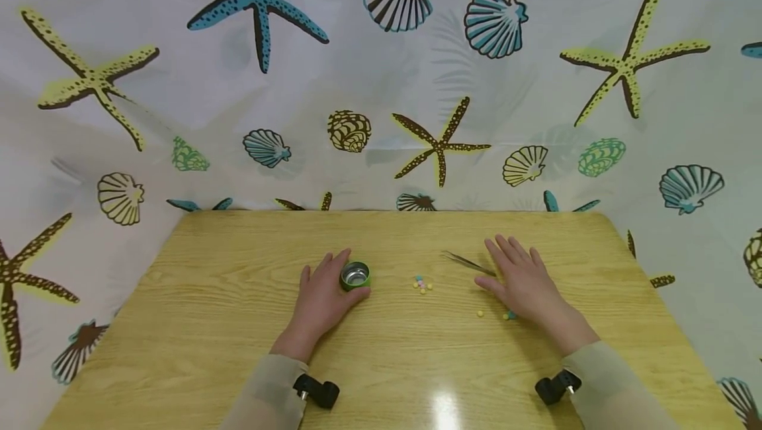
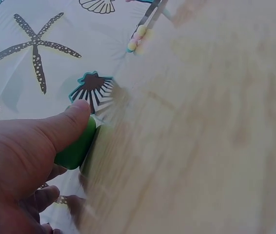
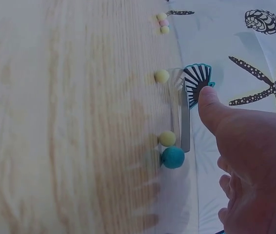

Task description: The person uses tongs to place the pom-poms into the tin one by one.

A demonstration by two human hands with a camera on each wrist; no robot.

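Observation:
A small round green tin [image 1: 356, 276], silvery inside, stands upright on the table left of centre. My left hand [image 1: 323, 298] holds it between thumb and fingers; in the left wrist view the thumb lies along the green wall [image 2: 74, 151]. On the right, my right hand [image 1: 526, 283] is held out over the table with fingers spread and nothing in them. Metal tweezers [image 1: 469, 263] lie just left of its fingers. Under its palm side sit a teal ball [image 3: 173, 157] and a yellow ball [image 3: 167, 138].
Between the hands lies a cluster of several small balls [image 1: 422, 286], yellow, pink and blue. A single yellow ball [image 1: 480, 313] is nearer to me. Behind the wooden table [image 1: 238, 245] hangs a white cloth [image 1: 333, 73] printed with starfish and shells.

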